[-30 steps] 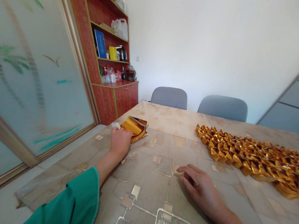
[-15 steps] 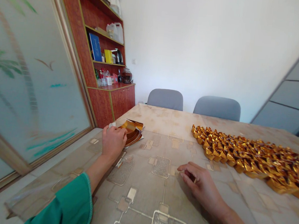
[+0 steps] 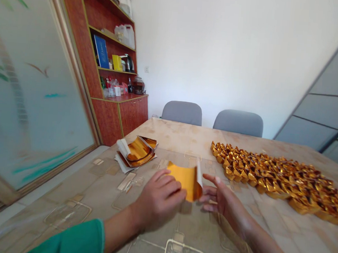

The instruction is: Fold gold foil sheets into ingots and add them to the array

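Note:
My left hand (image 3: 159,199) pinches one curled sheet of gold foil paper (image 3: 187,179) just above the table (image 3: 153,246), fingers closed on its lower edge. My right hand (image 3: 223,201) hovers beside the sheet's right edge with fingers spread and slightly bent, its fingertips close to the paper; whether they touch it I cannot tell. A stack of gold foil sheets (image 3: 137,152) lies on the table at the far left. A long spread of folded gold paper ingots (image 3: 276,179) covers the right side of the table.
Two grey chairs (image 3: 213,118) stand at the table's far edge. A red wooden cabinet (image 3: 114,79) with shelves of bottles, a kettle and a book rises at the back left. A frosted glass panel (image 3: 22,91) fills the left side.
My left hand has left the stack with one gold sheet and brought it to the middle of the table. My right hand has lifted off the table toward the sheet.

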{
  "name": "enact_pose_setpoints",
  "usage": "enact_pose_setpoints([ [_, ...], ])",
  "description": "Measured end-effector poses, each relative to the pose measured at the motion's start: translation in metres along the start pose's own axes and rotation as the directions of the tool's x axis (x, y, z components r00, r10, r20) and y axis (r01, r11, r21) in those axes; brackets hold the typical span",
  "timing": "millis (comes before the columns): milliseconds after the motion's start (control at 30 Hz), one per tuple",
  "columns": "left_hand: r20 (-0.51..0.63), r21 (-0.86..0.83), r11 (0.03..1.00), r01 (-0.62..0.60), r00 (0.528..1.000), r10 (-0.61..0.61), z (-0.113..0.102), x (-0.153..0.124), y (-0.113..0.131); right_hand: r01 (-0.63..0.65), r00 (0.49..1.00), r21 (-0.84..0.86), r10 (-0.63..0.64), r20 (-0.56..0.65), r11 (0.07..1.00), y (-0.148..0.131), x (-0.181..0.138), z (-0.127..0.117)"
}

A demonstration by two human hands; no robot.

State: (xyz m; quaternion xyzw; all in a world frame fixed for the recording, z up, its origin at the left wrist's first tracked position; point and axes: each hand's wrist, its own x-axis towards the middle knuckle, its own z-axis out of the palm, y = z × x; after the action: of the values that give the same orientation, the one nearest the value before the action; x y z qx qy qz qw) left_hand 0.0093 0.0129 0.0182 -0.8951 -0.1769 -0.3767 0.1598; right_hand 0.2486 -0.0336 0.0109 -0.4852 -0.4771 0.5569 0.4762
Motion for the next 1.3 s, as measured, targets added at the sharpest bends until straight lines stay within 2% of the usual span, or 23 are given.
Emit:
enact_pose_setpoints([
  [100, 0.042, -0.1, 0.989, -0.112, 0.992, 0.117, 0.009, 0.0, 0.027, 0.0, 1.0, 0.012, 0.001, -0.003, 1.0, -0.006, -0.003, -0.001],
  [200, 0.07, -0.124, 0.985, -0.122, 0.989, 0.131, 0.015, -0.003, 0.029, 0.059, 0.998, -0.093, -0.062, -0.033, 0.994, -0.006, -0.001, 0.001],
  [267, 0.088, -0.127, 0.989, -0.076, 0.992, 0.088, 0.017, -0.004, 0.024, 0.115, 0.993, -0.164, -0.118, -0.01, 0.98, -0.002, 0.003, 0.001],
  [367, 0.093, -0.199, 0.979, 0.034, 0.996, -0.016, 0.019, -0.004, 0.017, 0.224, 0.964, -0.289, -0.256, -0.075, 0.931, 0.003, 0.008, 0.001],
  [467, 0.12, -0.345, 0.911, 0.225, 0.973, -0.195, 0.021, -0.003, 0.012, 0.319, 0.912, -0.403, -0.394, -0.117, 0.858, 0.002, 0.006, -0.001],
  [533, 0.162, -0.429, 0.814, 0.39, 0.92, -0.356, 0.023, -0.004, 0.009, 0.449, 0.84, -0.524, -0.541, -0.027, 0.723, -0.002, 0.001, -0.003],
  [600, 0.217, -0.481, 0.714, 0.508, 0.858, -0.465, 0.026, -0.006, 0.006, 0.59, 0.736, -0.635, -0.656, 0.168, 0.499, -0.005, -0.006, -0.005],
  [667, 0.281, -0.423, 0.664, 0.617, 0.786, -0.551, 0.027, -0.009, 0.004, 0.68, 0.658, -0.672, -0.648, 0.383, 0.293, -0.004, -0.013, -0.008],
  [733, 0.326, -0.272, 0.651, 0.709, 0.705, -0.63, 0.026, -0.011, 0.004, 0.721, 0.625, -0.675, -0.566, 0.537, 0.156, 0.003, -0.018, -0.013],
  [767, 0.328, -0.201, 0.66, 0.724, 0.685, -0.651, 0.025, -0.012, 0.005, 0.732, 0.62, -0.671, -0.519, 0.589, 0.113, 0.007, -0.02, -0.016],
  [800, 0.326, -0.163, 0.687, 0.708, 0.696, -0.64, 0.023, -0.013, 0.006, 0.74, 0.621, -0.668, -0.47, 0.628, 0.085, 0.011, -0.021, -0.018],
  [833, 0.325, -0.162, 0.735, 0.659, 0.739, -0.591, 0.021, -0.014, 0.008, 0.743, 0.624, -0.666, -0.427, 0.654, 0.065, 0.015, -0.021, -0.02],
  [900, 0.329, -0.204, 0.852, 0.483, 0.853, -0.405, 0.016, -0.015, 0.013, 0.743, 0.633, -0.668, -0.366, 0.682, 0.04, 0.022, -0.022, -0.022],
  [967, 0.345, -0.216, 0.934, 0.283, 0.917, -0.199, 0.013, -0.016, 0.018, 0.734, 0.645, -0.679, -0.345, 0.682, 0.029, 0.023, -0.023, -0.021],
  [1033, 0.379, -0.244, 0.954, 0.175, 0.923, -0.072, 0.011, -0.017, 0.022, 0.715, 0.669, -0.699, -0.33, 0.666, 0.037, 0.018, -0.025, -0.02],
  [1067, 0.395, -0.275, 0.948, 0.16, 0.918, -0.041, 0.011, -0.018, 0.023, 0.707, 0.68, -0.706, -0.323, 0.659, 0.047, 0.014, -0.026, -0.019],
  [1167, 0.43, -0.364, 0.913, 0.182, 0.903, -0.008, 0.012, -0.022, 0.025, 0.666, 0.735, -0.737, -0.265, 0.624, 0.112, 0.0, -0.032, -0.021],
  [1300, 0.441, -0.37, 0.909, 0.191, 0.897, -0.009, 0.009, -0.028, 0.026, 0.614, 0.789, -0.747, -0.172, 0.589, 0.255, -0.01, -0.038, -0.027],
])
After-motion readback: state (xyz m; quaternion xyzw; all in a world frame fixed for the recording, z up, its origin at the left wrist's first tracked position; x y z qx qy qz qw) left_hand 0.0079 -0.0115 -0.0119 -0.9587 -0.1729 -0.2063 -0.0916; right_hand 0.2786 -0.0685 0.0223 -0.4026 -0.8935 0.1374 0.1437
